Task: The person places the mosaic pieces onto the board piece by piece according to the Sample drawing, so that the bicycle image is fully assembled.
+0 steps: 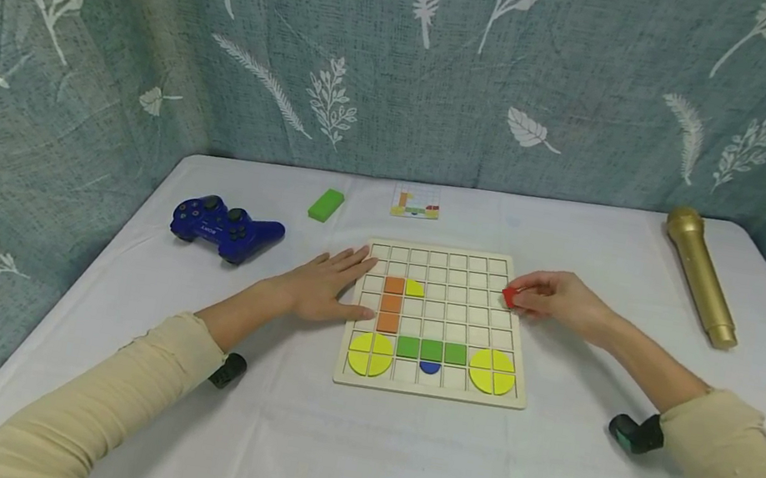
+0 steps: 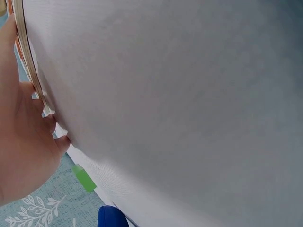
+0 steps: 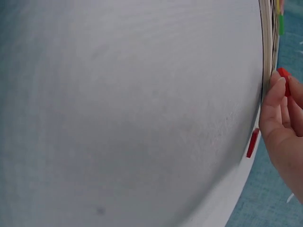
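A pale wooden grid board (image 1: pixel 429 394) lies on the white cloth. My left hand (image 1: pixel 325 286) rests on its left edge with fingers spread. At the right edge my right hand (image 1: pixel 562 303) pinches a small red piece (image 1: pixel 510 297) between thumb and fingers. On the grid are a column of orange squares (image 1: pixel 390 305), a yellow quarter piece (image 1: pixel 414 287), a row of green squares (image 1: pixel 431 350), a blue half-circle (image 1: pixel 430 367) and two yellow circles made of quarters. Another red piece (image 3: pixel 253 143) lies on the cloth in the right wrist view; the head view does not show it.
Behind the board lies a small pattern card (image 1: pixel 415 201), with a green block (image 1: pixel 326 205) to its left. A blue game controller (image 1: pixel 227 228) sits at the left, a gold microphone-shaped object (image 1: pixel 702 277) at the far right. A patterned curtain hangs behind the table.
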The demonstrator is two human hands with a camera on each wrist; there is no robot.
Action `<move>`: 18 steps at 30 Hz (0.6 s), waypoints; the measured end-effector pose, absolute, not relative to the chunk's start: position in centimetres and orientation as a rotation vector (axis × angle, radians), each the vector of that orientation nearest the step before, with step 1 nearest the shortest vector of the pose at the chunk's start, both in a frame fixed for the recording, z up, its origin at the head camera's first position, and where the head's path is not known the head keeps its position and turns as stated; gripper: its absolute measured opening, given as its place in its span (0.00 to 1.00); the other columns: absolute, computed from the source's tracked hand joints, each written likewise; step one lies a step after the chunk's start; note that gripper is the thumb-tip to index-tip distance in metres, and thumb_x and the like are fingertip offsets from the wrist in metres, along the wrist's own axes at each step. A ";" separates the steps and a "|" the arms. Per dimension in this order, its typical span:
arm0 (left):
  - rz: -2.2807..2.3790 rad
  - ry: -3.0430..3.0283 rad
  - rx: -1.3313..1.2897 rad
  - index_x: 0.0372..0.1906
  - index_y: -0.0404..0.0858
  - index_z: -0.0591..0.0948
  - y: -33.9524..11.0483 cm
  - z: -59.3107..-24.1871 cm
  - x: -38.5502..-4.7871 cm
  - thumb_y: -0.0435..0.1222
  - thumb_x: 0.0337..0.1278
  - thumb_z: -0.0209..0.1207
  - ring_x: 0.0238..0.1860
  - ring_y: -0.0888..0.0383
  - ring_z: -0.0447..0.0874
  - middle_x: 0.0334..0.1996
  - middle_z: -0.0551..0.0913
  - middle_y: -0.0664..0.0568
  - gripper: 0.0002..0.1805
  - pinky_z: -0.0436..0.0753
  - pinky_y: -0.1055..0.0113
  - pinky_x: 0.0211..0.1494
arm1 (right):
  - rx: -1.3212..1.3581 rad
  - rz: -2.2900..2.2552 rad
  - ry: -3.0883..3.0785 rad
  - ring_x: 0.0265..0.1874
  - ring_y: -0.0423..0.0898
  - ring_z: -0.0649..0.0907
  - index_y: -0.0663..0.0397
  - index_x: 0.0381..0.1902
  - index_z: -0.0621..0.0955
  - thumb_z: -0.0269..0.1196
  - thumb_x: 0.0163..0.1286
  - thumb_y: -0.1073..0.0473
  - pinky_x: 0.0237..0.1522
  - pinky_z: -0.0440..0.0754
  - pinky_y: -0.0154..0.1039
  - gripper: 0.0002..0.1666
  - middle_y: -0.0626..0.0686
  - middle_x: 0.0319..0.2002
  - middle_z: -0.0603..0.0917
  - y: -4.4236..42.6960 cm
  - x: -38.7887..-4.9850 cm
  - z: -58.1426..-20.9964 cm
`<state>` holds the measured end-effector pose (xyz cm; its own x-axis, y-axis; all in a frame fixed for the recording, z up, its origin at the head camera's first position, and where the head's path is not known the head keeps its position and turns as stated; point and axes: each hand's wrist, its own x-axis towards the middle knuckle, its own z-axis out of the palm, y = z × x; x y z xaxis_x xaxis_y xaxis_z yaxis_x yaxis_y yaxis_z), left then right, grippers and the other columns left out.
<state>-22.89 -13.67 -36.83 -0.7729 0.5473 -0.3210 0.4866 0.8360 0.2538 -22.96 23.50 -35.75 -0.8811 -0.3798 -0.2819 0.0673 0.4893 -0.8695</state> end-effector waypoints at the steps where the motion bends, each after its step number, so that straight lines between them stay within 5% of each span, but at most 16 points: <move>1: 0.219 2.632 0.772 0.77 0.44 0.40 -13.7 -36.8 -22.9 0.66 0.61 0.45 0.74 0.49 0.32 0.75 0.34 0.50 0.50 0.38 0.49 0.72 | -0.272 -1.361 2.297 0.41 0.46 0.83 0.71 0.56 0.75 0.60 0.70 0.63 0.41 0.82 0.37 0.20 0.58 0.44 0.83 23.4 -22.9 -35.7; 18: 0.230 2.639 0.769 0.77 0.43 0.41 -13.6 -37.0 -22.8 0.66 0.61 0.45 0.74 0.49 0.32 0.75 0.35 0.49 0.51 0.38 0.49 0.72 | -0.489 -1.160 2.284 0.33 0.46 0.80 0.63 0.48 0.83 0.64 0.66 0.62 0.37 0.80 0.34 0.14 0.52 0.38 0.85 21.5 -22.0 -35.5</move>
<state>-22.82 -13.64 -37.01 -0.7776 0.5454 -0.3128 0.4832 0.8367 0.2578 -22.02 21.46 -35.46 -0.7956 -0.5316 -0.2904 -0.0790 0.5663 -0.8204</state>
